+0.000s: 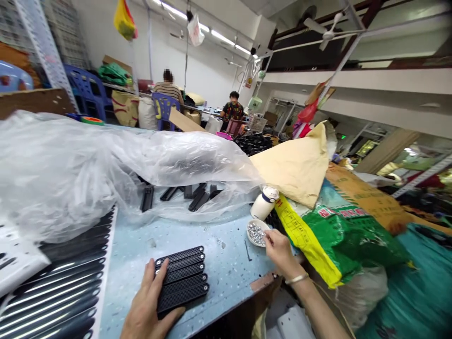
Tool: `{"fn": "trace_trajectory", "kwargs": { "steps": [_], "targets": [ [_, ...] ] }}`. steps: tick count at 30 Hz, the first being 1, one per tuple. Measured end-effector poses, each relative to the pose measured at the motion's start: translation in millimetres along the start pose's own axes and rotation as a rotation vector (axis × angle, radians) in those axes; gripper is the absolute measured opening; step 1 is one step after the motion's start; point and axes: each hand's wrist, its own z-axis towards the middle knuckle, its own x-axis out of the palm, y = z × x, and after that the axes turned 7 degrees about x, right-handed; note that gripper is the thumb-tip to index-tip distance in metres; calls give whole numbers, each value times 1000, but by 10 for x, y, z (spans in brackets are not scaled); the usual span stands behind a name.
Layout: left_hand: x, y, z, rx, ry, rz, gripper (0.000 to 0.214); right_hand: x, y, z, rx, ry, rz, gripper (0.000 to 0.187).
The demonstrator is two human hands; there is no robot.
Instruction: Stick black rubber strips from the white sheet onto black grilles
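My left hand [150, 301] is around the left end of a row of black textured bars [183, 278], thumb along the near side and fingertips over the far left corner. The bars lie side by side on the light blue table [219, 278], with small silver fasteners in their ends. At the rim of a small white bowl [249, 238], my right hand [280, 252] has its fingers pinched together; whatever is between them is hidden. Small shiny metal pieces [256, 233] fill the bowl. A thin dark L-shaped tool [247, 251] lies just left of it.
Behind the bowl stands a white bottle [263, 205]. Clear plastic sheeting [183, 155] covers the back of the table, over more black pieces [199, 197]. Long dark strips [67, 278] lie at left. A green and yellow sack [339, 235] borders the right side. Two people sit farther back.
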Motion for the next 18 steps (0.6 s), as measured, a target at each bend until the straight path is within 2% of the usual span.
{"fn": "trace_trajectory", "kwargs": {
  "steps": [3, 5, 6, 8, 12, 15, 18],
  "targets": [
    [-41, -56, -18, 11, 3, -11, 92, 269, 456, -441, -56, 152, 158, 15],
    [-76, -76, -20, -8, 30, -16, 93, 468, 768, -711, -53, 334, 310, 45],
    [-93, -77, -19, -17, 44, -19, 94, 560, 905, -804, -23, 395, 347, 52],
    [-120, -65, -11, -26, 65, -28, 95, 721, 1120, -883, -5, 432, 357, 46],
    [-122, -54, 48, -28, 54, -59, 87, 930, 1267, -753, -65, 356, 349, 37],
    [-137, -133, 91, -89, 69, -63, 92, 976, 1181, -715, -117, 289, 415, 33],
    [-282, -255, 41, -120, 135, -57, 107, 958, 1029, -815, -195, 167, 510, 35]
  ]
}}
